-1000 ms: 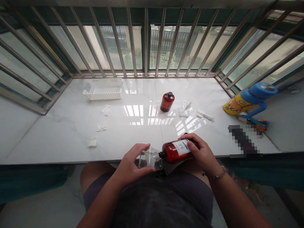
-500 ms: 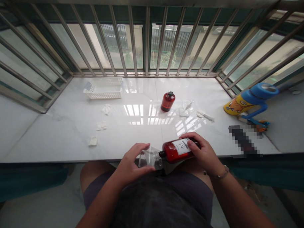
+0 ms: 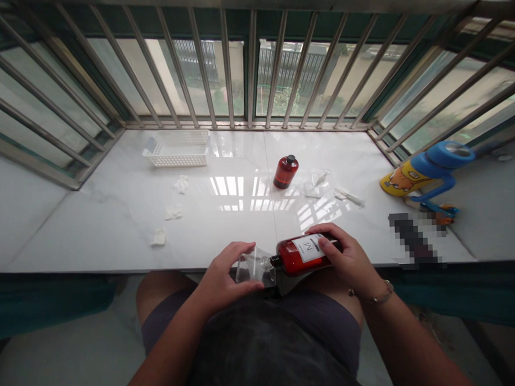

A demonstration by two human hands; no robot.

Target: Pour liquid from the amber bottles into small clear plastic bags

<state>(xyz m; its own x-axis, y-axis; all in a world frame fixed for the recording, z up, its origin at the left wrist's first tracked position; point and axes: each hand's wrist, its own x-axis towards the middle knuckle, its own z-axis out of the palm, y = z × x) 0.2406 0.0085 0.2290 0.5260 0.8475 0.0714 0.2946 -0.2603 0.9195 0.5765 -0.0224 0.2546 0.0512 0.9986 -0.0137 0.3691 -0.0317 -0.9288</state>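
My left hand [image 3: 226, 273] grips a clear plastic bag [image 3: 255, 269] between thumb and fingers, over my lap at the table's front edge. Something clear and rounded shows inside the bag beside the bottle's mouth; I cannot make out what it is. Wrapped in my right hand [image 3: 342, 257] is a red-brown bottle [image 3: 291, 256] with a white label, tilted on its side. Its narrow black neck points left and meets the bag. Farther back on the table, a second red-brown bottle [image 3: 286, 172] with a dark cap stands upright.
A white perforated basket [image 3: 178, 160] lies at the back left of the marble table [image 3: 238, 250]. Several crumpled white tissues [image 3: 172, 213] are at left. Right of the standing bottle are a clear wrapper [image 3: 318, 185] and a white strip [image 3: 349, 197]. A blue-and-yellow flask [image 3: 417, 170] stands far right.
Both hands keep the same hold, with the bottle's neck still against the bag. The whole view has shifted very slightly.
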